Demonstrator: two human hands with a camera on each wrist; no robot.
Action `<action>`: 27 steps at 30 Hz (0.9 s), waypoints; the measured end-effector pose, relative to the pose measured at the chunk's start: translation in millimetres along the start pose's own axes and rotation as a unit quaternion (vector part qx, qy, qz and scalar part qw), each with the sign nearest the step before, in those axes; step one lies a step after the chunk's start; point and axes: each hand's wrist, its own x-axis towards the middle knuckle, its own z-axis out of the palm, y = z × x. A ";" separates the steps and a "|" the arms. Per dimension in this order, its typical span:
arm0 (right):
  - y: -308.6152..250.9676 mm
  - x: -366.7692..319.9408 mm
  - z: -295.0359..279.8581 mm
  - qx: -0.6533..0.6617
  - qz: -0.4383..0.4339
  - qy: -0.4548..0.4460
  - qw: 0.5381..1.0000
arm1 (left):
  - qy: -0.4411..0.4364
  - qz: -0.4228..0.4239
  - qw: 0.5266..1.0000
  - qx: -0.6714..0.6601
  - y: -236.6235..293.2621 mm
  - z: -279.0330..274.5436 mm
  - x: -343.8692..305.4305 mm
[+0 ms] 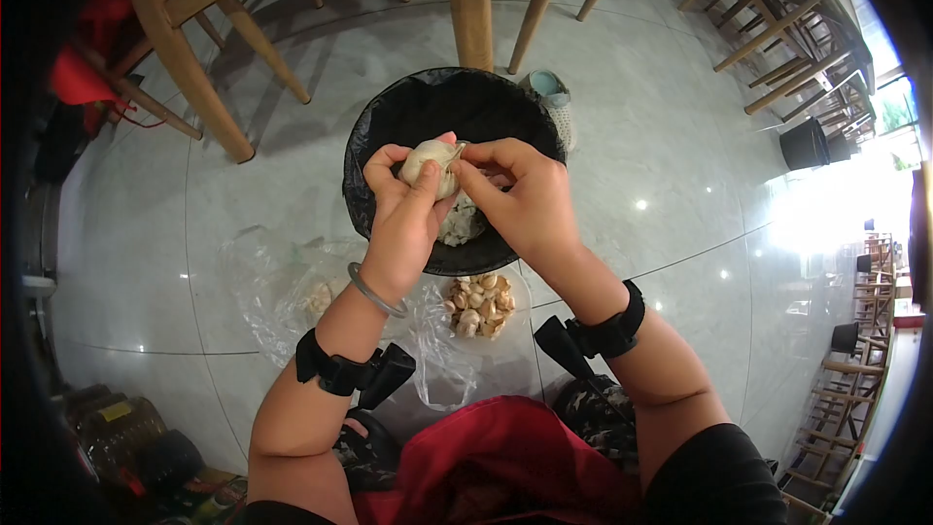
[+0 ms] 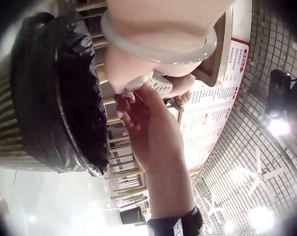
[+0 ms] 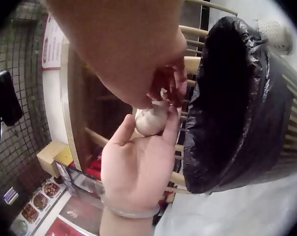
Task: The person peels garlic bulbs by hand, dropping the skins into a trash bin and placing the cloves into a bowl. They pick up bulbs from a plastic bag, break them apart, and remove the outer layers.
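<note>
A whole white garlic bulb [image 1: 433, 165] is held in my left hand [image 1: 403, 209], fingers and thumb curled round it. My right hand [image 1: 525, 196] pinches the papery skin at the bulb's stem end with thumb and forefinger. In the right wrist view the bulb [image 3: 151, 120] sits above the left palm, partly covered by the right fingers. Both hands are over a bin [image 1: 360, 160] lined with a black plastic bag, where pale garlic skins [image 1: 459, 224] lie. Below the bin's near rim, loose garlic cloves [image 1: 480, 305] fill a shallow clear container.
A crumpled clear plastic bag [image 1: 277, 282] lies on the tiled floor left of the cloves. Beyond the bin stand a wooden chair leg [image 1: 468, 19] and a perforated pale container [image 1: 557, 107]. Large bottles [image 1: 121, 433] stand at lower left.
</note>
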 end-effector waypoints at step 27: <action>4.8 -2.5 -6.9 0.054 0.113 0.035 0.992 | -0.102 -0.046 0.950 0.291 13.0 -0.7 -1.7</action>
